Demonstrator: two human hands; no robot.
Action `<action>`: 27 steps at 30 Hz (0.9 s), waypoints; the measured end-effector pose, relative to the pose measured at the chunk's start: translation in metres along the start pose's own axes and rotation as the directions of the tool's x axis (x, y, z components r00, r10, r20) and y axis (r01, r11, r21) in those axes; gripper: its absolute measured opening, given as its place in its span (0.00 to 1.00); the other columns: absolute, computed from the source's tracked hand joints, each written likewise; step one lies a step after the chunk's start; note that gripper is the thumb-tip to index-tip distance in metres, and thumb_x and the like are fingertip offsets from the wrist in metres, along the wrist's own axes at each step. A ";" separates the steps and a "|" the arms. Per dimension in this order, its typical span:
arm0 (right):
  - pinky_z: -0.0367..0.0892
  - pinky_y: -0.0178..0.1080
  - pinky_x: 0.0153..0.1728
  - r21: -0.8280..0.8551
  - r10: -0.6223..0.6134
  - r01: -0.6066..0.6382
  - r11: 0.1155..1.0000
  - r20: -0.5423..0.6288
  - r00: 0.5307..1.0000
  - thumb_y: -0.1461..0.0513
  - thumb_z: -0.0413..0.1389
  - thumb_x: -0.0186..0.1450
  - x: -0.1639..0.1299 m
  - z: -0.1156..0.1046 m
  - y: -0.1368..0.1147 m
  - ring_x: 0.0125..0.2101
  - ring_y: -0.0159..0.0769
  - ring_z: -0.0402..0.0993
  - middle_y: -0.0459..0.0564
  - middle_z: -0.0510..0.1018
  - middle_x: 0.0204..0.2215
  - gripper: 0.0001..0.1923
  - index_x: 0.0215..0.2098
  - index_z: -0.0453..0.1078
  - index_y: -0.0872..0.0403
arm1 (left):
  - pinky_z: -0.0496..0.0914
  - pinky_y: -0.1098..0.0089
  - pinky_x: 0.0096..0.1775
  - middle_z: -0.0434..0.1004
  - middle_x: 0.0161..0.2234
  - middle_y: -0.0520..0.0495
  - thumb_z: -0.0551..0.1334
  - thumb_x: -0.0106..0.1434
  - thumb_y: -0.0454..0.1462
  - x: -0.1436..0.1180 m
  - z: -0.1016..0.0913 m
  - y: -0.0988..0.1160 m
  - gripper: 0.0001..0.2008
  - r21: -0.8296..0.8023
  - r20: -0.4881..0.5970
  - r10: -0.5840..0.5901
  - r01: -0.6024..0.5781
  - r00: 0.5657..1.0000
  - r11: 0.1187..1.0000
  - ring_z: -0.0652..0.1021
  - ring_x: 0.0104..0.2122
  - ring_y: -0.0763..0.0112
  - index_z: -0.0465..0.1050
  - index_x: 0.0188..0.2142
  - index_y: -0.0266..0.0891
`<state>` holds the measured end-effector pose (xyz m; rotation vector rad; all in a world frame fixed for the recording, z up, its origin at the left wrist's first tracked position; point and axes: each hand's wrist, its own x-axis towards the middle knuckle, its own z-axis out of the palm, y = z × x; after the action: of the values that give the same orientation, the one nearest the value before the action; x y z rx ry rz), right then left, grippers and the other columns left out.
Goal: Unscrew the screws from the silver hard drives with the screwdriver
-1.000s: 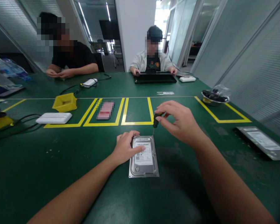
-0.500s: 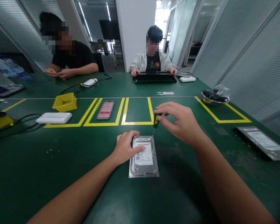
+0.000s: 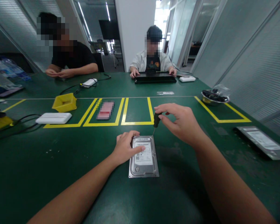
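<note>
Person screwdriving a hard drive on a green table

Hard drive lies flat, label up, mid-table near the person; left hand rests on its left edge, fingers together, flat on the label; right hand has fingertips pinched on an upright screwdriver, tip at the drive's far right corner

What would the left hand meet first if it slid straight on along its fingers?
The left hand lies flat on the hard drive, fingers pointing right across its label. Going on, it would probably meet the screwdriver shaft at the drive's far right corner, though depth is unclear.
</note>
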<state>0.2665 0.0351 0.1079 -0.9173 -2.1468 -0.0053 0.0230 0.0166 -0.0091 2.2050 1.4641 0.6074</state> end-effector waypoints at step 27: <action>0.68 0.42 0.42 -0.036 0.020 -0.019 0.999 0.036 0.999 0.66 0.53 0.65 0.000 0.002 -0.006 0.41 0.39 0.71 0.54 0.73 0.41 0.14 0.48 0.75 0.55 | 0.59 0.55 0.50 0.75 0.49 0.48 0.66 0.57 0.54 0.000 -0.002 0.003 0.27 0.005 -0.003 -0.001 0.001 1.000 1.000 0.72 0.49 0.54 0.66 0.51 0.46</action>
<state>0.2616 0.0314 0.1088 -0.9657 -2.1771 -0.0174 0.0242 0.0157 -0.0059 2.2079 1.4695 0.6080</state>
